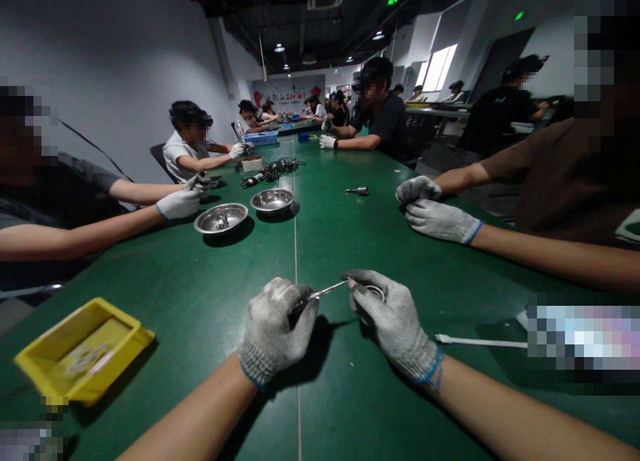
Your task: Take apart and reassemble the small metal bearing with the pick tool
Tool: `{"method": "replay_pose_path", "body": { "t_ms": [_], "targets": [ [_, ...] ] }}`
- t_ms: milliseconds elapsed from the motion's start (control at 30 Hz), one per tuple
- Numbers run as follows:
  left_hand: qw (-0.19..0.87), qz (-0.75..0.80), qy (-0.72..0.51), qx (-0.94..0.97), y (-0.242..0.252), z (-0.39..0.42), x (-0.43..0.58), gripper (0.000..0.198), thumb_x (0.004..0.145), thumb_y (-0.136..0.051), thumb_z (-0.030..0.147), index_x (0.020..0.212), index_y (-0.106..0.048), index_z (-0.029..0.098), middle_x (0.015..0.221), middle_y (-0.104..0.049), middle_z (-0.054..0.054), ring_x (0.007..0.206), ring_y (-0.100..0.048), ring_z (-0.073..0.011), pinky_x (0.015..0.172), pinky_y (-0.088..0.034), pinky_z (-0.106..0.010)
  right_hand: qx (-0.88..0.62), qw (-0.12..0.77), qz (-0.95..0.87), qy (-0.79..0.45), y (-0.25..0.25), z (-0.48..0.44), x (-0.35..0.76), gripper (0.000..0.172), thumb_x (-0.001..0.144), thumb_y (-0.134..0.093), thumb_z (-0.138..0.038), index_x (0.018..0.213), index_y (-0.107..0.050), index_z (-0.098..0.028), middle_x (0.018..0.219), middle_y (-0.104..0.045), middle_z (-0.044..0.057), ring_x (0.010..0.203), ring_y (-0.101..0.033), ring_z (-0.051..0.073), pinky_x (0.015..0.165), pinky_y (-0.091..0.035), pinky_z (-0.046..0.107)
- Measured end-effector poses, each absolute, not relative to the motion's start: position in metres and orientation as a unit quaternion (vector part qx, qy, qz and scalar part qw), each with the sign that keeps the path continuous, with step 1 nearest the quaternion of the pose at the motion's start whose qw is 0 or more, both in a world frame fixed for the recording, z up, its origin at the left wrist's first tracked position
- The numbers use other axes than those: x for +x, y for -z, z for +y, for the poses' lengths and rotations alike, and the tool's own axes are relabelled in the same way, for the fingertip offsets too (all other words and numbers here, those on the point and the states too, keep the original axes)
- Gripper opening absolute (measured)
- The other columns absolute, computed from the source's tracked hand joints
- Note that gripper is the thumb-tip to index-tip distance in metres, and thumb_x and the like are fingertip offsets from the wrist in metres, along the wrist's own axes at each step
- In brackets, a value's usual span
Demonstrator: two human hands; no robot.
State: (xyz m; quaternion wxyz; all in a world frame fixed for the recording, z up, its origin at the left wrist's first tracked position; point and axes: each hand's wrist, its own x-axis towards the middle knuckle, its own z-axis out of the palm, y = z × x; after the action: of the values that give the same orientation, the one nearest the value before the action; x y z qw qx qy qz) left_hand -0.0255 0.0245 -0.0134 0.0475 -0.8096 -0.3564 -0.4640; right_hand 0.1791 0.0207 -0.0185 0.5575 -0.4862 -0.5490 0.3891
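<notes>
A slim, silvery metal rod (pixel 330 288) spans the gap between both hands above the green tabletop (pixel 355 414), its long axis crosswise, slanting slightly up toward the right. The grey-white-gloved left hand (pixel 280 328) curls closed around one end; the likewise gloved right hand (pixel 395 318) bends around a silvery ring-shaped piece (pixel 376 292), fingertips meeting the rod's other end, whether gripping it I cannot tell.

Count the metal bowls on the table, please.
2. One bowl, holding small parts, sits ahead and left of the left hand; the other bowl is just right of the first, slightly farther off. More may be hidden farther away.
</notes>
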Motion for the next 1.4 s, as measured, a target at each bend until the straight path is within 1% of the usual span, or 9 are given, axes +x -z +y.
{"method": "replay_pose_path", "body": {
  "t_ms": [133,333,433,567,700,867,1100,1267,1400],
  "targets": [
    [0.05,-0.355,0.465,-0.809,0.013,0.0245,-0.0253,0.009,0.093,-0.061,0.02,0.089,-0.069,0.018,0.073,-0.07,-0.005,0.064,-0.063,-0.0183,0.06,-0.052,-0.031,-0.488,0.556,-0.554,-0.382,0.017,0.02,0.1789,0.045,0.084,-0.072,-0.053,0.1,-0.08,-0.012,0.06,-0.064,0.003,0.049,-0.054,0.015,0.041,-0.04,0.026],
    [0.043,-0.356,0.47,-0.806,0.0135,0.025,-0.0251,0.008,0.094,-0.062,0.018,0.091,-0.069,0.018,0.074,-0.071,-0.006,0.064,-0.064,-0.0182,0.059,-0.051,-0.03,-0.493,0.557,-0.549,-0.381,0.0186,0.0214,0.1773,0.047,0.084,-0.072,-0.054,0.101,-0.079,-0.011,0.057,-0.061,0.001,0.045,-0.048,0.013,0.04,-0.037,0.026],
    [0.042,-0.356,0.472,-0.806,0.0132,0.0246,-0.025,0.007,0.093,-0.063,0.019,0.09,-0.069,0.018,0.074,-0.071,-0.006,0.065,-0.064,-0.0187,0.061,-0.052,-0.031,-0.503,0.563,-0.536,-0.378,0.0194,0.0212,0.1769,0.046,0.083,-0.072,-0.056,0.097,-0.078,-0.012,0.056,-0.06,0.0,0.044,-0.047,0.013,0.039,-0.035,0.026],
    [0.034,-0.355,0.47,-0.807,0.0133,0.0247,-0.0256,0.007,0.093,-0.063,0.019,0.091,-0.07,0.017,0.075,-0.071,-0.006,0.065,-0.064,-0.0189,0.061,-0.051,-0.031,-0.509,0.57,-0.52,-0.38,0.0196,0.0212,0.1771,0.046,0.082,-0.074,-0.06,0.089,-0.075,-0.014,0.057,-0.061,0.001,0.045,-0.048,0.013,0.039,-0.035,0.026],
    [0.027,-0.356,0.47,-0.808,0.0145,0.0254,-0.0258,0.008,0.094,-0.063,0.018,0.09,-0.07,0.017,0.074,-0.071,-0.006,0.065,-0.063,-0.0186,0.061,-0.05,-0.031,-0.51,0.575,-0.509,-0.388,0.02,0.0219,0.1772,0.049,0.08,-0.075,-0.062,0.089,-0.075,-0.014,0.057,-0.061,0.001,0.046,-0.049,0.013,0.039,-0.034,0.026],
    [0.027,-0.359,0.471,-0.806,0.015,0.0255,-0.0245,0.01,0.094,-0.062,0.019,0.089,-0.07,0.017,0.075,-0.071,-0.006,0.066,-0.063,-0.0181,0.062,-0.05,-0.031,-0.51,0.574,-0.497,-0.404,0.0193,0.0219,0.1766,0.049,0.078,-0.076,-0.063,0.088,-0.073,-0.015,0.056,-0.061,0.0,0.042,-0.045,0.011,0.037,-0.032,0.025],
    [0.028,-0.361,0.467,-0.807,0.0153,0.0245,-0.0247,0.01,0.094,-0.062,0.019,0.09,-0.071,0.015,0.074,-0.071,-0.006,0.065,-0.062,-0.0183,0.063,-0.049,-0.031,-0.507,0.58,-0.481,-0.419,0.0218,0.0226,0.1767,0.049,0.077,-0.078,-0.063,0.087,-0.071,-0.015,0.056,-0.06,-0.001,0.042,-0.045,0.011,0.037,-0.033,0.024],
    [0.03,-0.356,0.467,-0.809,0.0159,0.0244,-0.0244,0.01,0.094,-0.061,0.018,0.09,-0.07,0.016,0.074,-0.071,-0.006,0.065,-0.062,-0.0183,0.062,-0.049,-0.03,-0.508,0.564,-0.512,-0.403,0.0228,0.0232,0.1777,0.047,0.077,-0.078,-0.062,0.084,-0.072,-0.016,0.056,-0.061,0.0,0.044,-0.047,0.012,0.038,-0.035,0.025],
    [0.038,-0.356,0.462,-0.811,0.0169,0.0251,-0.024,0.009,0.095,-0.061,0.019,0.091,-0.069,0.016,0.074,-0.07,-0.006,0.066,-0.062,-0.0188,0.063,-0.049,-0.031,-0.506,0.561,-0.521,-0.396,0.0213,0.0235,0.1781,0.047,0.078,-0.077,-0.062,0.083,-0.072,-0.016,0.055,-0.06,0.0,0.044,-0.046,0.012,0.039,-0.035,0.026]
  ]
}}
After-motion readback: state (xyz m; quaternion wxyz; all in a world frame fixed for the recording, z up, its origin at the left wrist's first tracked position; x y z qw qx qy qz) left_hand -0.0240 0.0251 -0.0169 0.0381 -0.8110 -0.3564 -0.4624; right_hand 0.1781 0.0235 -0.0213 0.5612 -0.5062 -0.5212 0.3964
